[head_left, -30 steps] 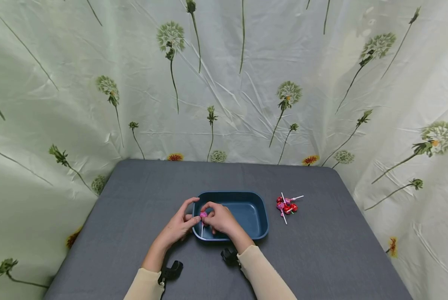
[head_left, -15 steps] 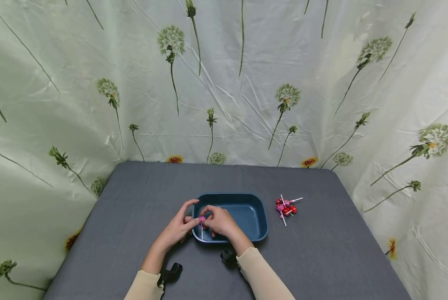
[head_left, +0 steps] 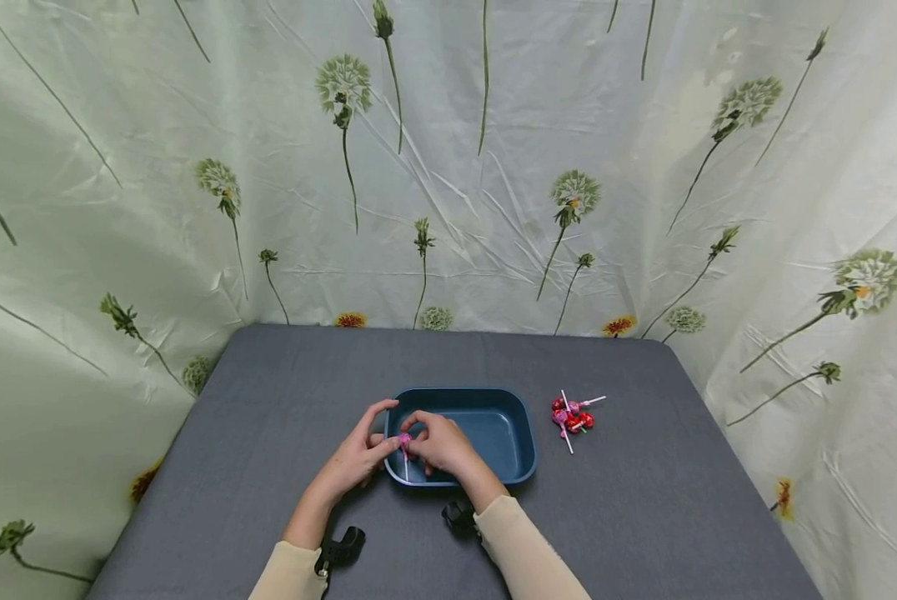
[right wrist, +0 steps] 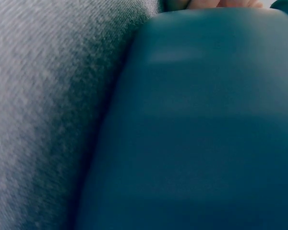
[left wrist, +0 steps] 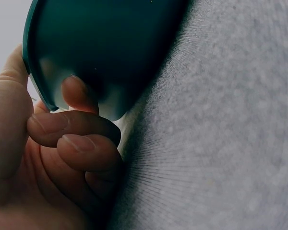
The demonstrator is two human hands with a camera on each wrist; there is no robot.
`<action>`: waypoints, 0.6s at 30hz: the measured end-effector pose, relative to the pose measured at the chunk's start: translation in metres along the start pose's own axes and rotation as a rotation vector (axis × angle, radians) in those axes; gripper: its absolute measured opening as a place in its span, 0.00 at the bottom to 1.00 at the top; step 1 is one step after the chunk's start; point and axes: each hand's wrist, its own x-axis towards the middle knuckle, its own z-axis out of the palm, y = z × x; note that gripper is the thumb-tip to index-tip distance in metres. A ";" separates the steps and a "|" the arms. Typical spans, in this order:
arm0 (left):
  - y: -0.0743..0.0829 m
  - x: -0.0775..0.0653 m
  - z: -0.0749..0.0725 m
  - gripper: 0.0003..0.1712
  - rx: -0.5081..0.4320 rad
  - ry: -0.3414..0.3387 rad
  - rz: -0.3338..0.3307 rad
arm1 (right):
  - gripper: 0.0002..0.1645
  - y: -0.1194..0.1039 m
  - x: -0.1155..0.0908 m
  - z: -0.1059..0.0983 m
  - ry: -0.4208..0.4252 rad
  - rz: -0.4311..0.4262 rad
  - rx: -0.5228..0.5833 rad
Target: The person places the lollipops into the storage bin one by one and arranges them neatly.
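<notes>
Both hands, left hand (head_left: 358, 454) and right hand (head_left: 437, 443), pinch pink lollipop (head_left: 404, 438) at tray (head_left: 519, 433) near-left rim; judged unwrapping; next, drop in tray.

The place looked like a staged recording booth rather than a lived-in room. A creased pale green cloth backdrop (head_left: 493, 167) printed with dandelions closed off the back and both sides, hiding any walls or furniture. Before it stood a single table (head_left: 268, 400) covered in plain grey fabric, evenly lit.
</notes>
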 end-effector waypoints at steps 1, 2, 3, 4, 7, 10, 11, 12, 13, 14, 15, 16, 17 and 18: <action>0.000 0.000 0.000 0.36 0.000 0.003 -0.001 | 0.11 0.000 0.000 0.000 0.001 -0.002 0.002; 0.000 0.000 0.000 0.36 0.000 0.004 -0.002 | 0.11 0.000 0.001 -0.001 0.002 -0.002 0.004; 0.000 0.000 0.000 0.36 -0.001 0.004 -0.002 | 0.11 0.000 0.001 -0.001 0.005 -0.003 0.008; 0.000 0.000 0.000 0.36 -0.004 0.002 0.000 | 0.12 0.001 0.001 -0.001 0.008 -0.004 0.011; 0.000 0.001 0.000 0.36 -0.004 -0.001 0.004 | 0.13 0.002 0.002 -0.003 0.019 -0.009 0.033; -0.001 0.001 0.000 0.36 -0.001 -0.004 0.007 | 0.14 0.002 0.002 -0.005 0.031 -0.025 0.075; -0.001 0.000 0.000 0.36 0.000 -0.001 0.004 | 0.14 0.002 0.002 -0.006 0.032 -0.034 0.093; -0.001 0.000 0.001 0.36 -0.001 0.003 -0.002 | 0.15 0.002 0.001 -0.007 0.031 -0.040 0.111; 0.000 0.000 0.001 0.36 -0.002 0.008 -0.009 | 0.16 0.001 0.001 -0.009 0.029 -0.045 0.131; 0.000 0.000 0.001 0.36 -0.004 0.012 -0.016 | 0.16 0.001 0.000 -0.010 0.026 -0.051 0.151; 0.000 0.000 0.002 0.36 -0.007 0.016 -0.022 | 0.17 0.000 0.000 -0.012 0.021 -0.055 0.169; 0.001 -0.001 0.002 0.37 -0.009 0.021 -0.028 | 0.18 0.000 -0.001 -0.014 0.018 -0.060 0.188; 0.001 -0.001 0.002 0.37 -0.012 0.023 -0.035 | 0.19 -0.001 -0.002 -0.016 0.016 -0.066 0.200; 0.001 0.000 0.002 0.37 -0.017 0.024 -0.040 | 0.19 -0.002 -0.003 -0.018 0.014 -0.069 0.212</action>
